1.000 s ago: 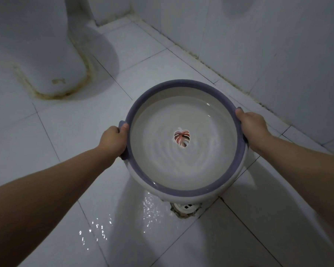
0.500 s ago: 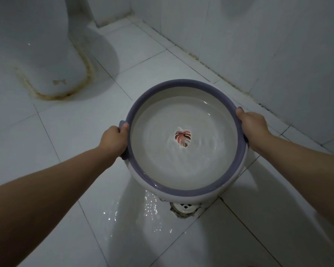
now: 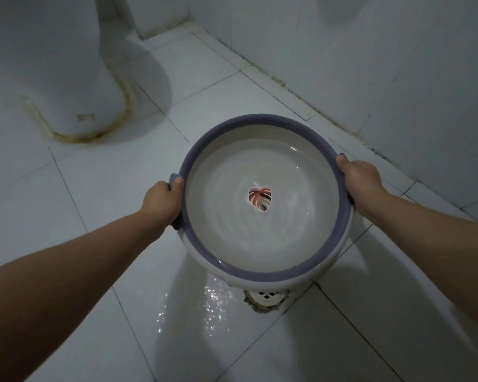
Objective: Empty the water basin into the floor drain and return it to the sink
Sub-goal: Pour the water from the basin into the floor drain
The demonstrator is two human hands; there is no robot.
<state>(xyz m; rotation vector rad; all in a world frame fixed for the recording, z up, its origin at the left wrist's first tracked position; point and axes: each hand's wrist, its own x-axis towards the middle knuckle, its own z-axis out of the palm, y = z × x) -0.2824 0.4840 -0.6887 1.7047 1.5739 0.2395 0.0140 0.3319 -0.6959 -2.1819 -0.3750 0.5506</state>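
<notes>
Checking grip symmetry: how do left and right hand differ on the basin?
The left hand grips the basin lower in the frame, thumb hooked over the purple rim; the right hand sits higher, nearer the wall. A handle tab shows beside the left hand's thumb; the right hand mostly covers its own. Both clamp opposite sides of the rim.

The round plastic water basin with a purple rim (image 3: 265, 276) is held above the white tiled floor (image 3: 100, 205), the left hand (image 3: 162, 202) on its left edge and the right hand (image 3: 360, 186) on its right edge, with water and a leaf-shaped sticker (image 3: 260, 199) at the middle of its bottom. The white grated floor drain (image 3: 267, 297) lies just under the basin's near edge, with a wet patch (image 3: 213, 304) to its left. The white ceramic toilet base (image 3: 53, 78) stands far left behind the basin, and the tiled wall (image 3: 398, 64) runs along the right.
</notes>
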